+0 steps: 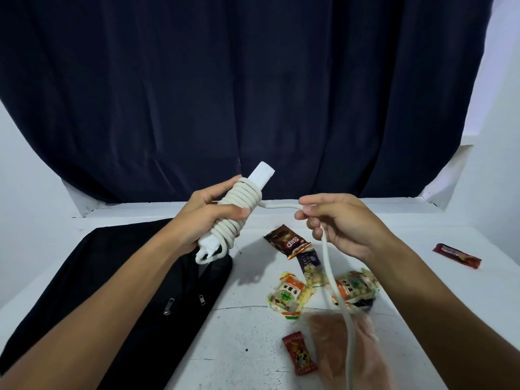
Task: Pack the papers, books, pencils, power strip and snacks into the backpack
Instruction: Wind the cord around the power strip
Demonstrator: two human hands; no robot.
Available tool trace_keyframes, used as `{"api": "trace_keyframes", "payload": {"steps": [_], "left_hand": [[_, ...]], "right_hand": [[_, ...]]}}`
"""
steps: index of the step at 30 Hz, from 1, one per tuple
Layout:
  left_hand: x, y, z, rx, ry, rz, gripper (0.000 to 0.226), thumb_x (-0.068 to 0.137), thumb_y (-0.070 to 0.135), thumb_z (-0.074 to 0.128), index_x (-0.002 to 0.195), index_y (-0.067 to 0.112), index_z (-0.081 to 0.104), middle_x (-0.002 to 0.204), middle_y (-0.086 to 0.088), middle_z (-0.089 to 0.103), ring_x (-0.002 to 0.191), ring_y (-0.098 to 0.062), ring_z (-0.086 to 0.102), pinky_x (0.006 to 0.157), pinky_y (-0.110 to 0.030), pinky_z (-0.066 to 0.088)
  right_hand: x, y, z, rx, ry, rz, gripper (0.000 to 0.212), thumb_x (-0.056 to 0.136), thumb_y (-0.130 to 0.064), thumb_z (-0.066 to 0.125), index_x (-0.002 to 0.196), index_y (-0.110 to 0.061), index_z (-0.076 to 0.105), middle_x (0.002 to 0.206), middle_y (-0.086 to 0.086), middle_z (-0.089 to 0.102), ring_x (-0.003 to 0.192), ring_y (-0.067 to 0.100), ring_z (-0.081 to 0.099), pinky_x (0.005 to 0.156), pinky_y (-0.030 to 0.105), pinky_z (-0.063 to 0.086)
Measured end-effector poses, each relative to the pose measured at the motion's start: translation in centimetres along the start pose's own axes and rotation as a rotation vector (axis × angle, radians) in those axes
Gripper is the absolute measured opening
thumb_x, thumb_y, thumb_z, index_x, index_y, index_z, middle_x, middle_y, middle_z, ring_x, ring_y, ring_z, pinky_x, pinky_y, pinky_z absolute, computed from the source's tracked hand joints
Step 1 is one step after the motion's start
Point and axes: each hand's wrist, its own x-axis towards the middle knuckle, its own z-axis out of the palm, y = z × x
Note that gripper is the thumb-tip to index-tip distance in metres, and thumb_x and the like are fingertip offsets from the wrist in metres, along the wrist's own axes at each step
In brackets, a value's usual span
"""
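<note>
My left hand (pixel 209 218) grips a white power strip (pixel 263 175) with its white cord (pixel 243 201) coiled round it, held tilted above the table. My right hand (pixel 340 223) pinches the loose run of that cord (pixel 334 282), which hangs down past the front edge of the view. The black backpack (pixel 118 277) lies flat on the table at the left, two zipper pulls showing. Snack packets lie under and between my hands: a brown wafer pack (pixel 287 241), yellow bean packs (pixel 289 295), a small red pack (pixel 299 353).
A red snack bar (pixel 456 255) lies alone at the right on the white table (pixel 253 347). A clear plastic bag (pixel 337 342) lies near the front. A dark blue curtain (pixel 253 94) hangs behind the table, with white walls on both sides.
</note>
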Motion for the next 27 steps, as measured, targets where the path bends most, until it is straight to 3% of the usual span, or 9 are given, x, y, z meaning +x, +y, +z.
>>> {"api": "trace_keyframes", "payload": {"steps": [3, 5, 7, 9, 12, 14, 16, 20, 27], "left_hand": [[-0.1, 0.0, -0.1, -0.021, -0.029, -0.025, 0.057, 0.068, 0.010, 0.072, 0.120, 0.034, 0.066, 0.100, -0.005, 0.070, 0.071, -0.025, 0.065, 0.063, -0.037, 0.057], [0.0, 0.1, -0.2, 0.030, -0.048, -0.034, 0.055, 0.068, 0.009, 0.074, 0.117, 0.033, 0.068, 0.098, -0.005, 0.069, 0.070, -0.024, 0.064, 0.063, -0.037, 0.055], [0.1, 0.2, -0.1, 0.107, -0.047, -0.035, 0.053, 0.071, 0.006, 0.076, 0.115, 0.034, 0.068, 0.102, -0.003, 0.070, 0.072, -0.020, 0.066, 0.067, -0.036, 0.054], [0.1, 0.3, 0.0, 0.198, -0.034, -0.014, 0.052, 0.073, 0.004, 0.076, 0.115, 0.035, 0.068, 0.106, 0.000, 0.071, 0.074, -0.014, 0.068, 0.068, -0.032, 0.054], [0.0, 0.6, -0.6, 0.138, -0.016, -0.045, 0.050, 0.073, 0.002, 0.074, 0.112, 0.033, 0.070, 0.101, -0.002, 0.072, 0.073, -0.018, 0.067, 0.063, -0.034, 0.055], [-0.1, 0.8, -1.8, -0.048, -0.066, -0.136, 0.051, 0.069, 0.005, 0.076, 0.115, 0.026, 0.069, 0.098, -0.012, 0.070, 0.071, -0.028, 0.065, 0.056, -0.037, 0.056], [0.1, 0.4, -3.3, -0.199, -0.150, -0.220, 0.063, 0.061, 0.016, 0.081, 0.121, 0.018, 0.063, 0.102, -0.021, 0.066, 0.067, -0.032, 0.064, 0.053, -0.037, 0.054], [0.3, -0.9, -5.1, -0.252, -0.237, -0.283, 0.084, 0.052, 0.030, 0.087, 0.126, 0.007, 0.056, 0.108, -0.027, 0.061, 0.068, -0.034, 0.062, 0.056, -0.037, 0.054], [0.0, -1.8, -5.7, -0.245, -0.317, -0.293, 0.067, 0.059, 0.028, 0.084, 0.120, 0.010, 0.061, 0.110, -0.028, 0.058, 0.069, -0.035, 0.060, 0.058, -0.038, 0.051]], "right_hand": [[-0.6, -0.1, 0.9, -0.158, 0.010, -0.071, 0.028, 0.085, 0.008, 0.060, 0.112, 0.001, 0.059, 0.084, 0.024, 0.067, 0.048, 0.012, 0.050, 0.043, 0.021, 0.042], [-0.6, -0.1, 0.9, -0.388, -0.017, -0.055, 0.034, 0.082, 0.000, 0.067, 0.114, -0.008, 0.059, 0.087, 0.028, 0.067, 0.050, 0.015, 0.051, 0.047, 0.025, 0.044], [-0.6, -0.1, 1.0, -0.655, -0.044, -0.026, 0.036, 0.082, -0.007, 0.069, 0.115, -0.013, 0.055, 0.075, 0.021, 0.065, 0.052, 0.016, 0.052, 0.051, 0.027, 0.046], [-0.5, -0.2, 1.2, -0.745, -0.060, 0.009, 0.030, 0.085, -0.007, 0.067, 0.113, -0.007, 0.055, 0.066, 0.011, 0.062, 0.050, 0.014, 0.052, 0.050, 0.027, 0.048], [-0.8, -0.2, 1.0, -0.431, -0.161, 0.156, 0.017, 0.087, 0.003, 0.061, 0.105, 0.003, 0.059, 0.062, 0.010, 0.059, 0.043, 0.009, 0.050, 0.053, 0.030, 0.056], [-1.3, -0.1, 0.5, -0.113, -0.280, 0.236, 0.015, 0.083, 0.005, 0.059, 0.098, 0.003, 0.061, 0.063, 0.010, 0.055, 0.041, 0.007, 0.048, 0.064, 0.042, 0.060], [-1.9, 0.2, 0.2, 0.037, -0.355, 0.243, 0.013, 0.078, 0.001, 0.058, 0.090, 0.004, 0.062, 0.067, 0.011, 0.056, 0.043, 0.006, 0.049, 0.062, 0.041, 0.060], [-2.1, 0.4, 0.0, 0.085, -0.238, 0.165, 0.016, 0.083, 0.005, 0.053, 0.096, 0.010, 0.061, 0.070, 0.013, 0.062, 0.041, 0.005, 0.043, 0.040, 0.020, 0.047], [-2.7, -0.5, 1.0, -0.074, -0.179, 0.076, 0.021, 0.090, 0.008, 0.050, 0.108, 0.017, 0.057, 0.065, 0.011, 0.060, 0.039, 0.004, 0.035, 0.035, 0.015, 0.032]]}}
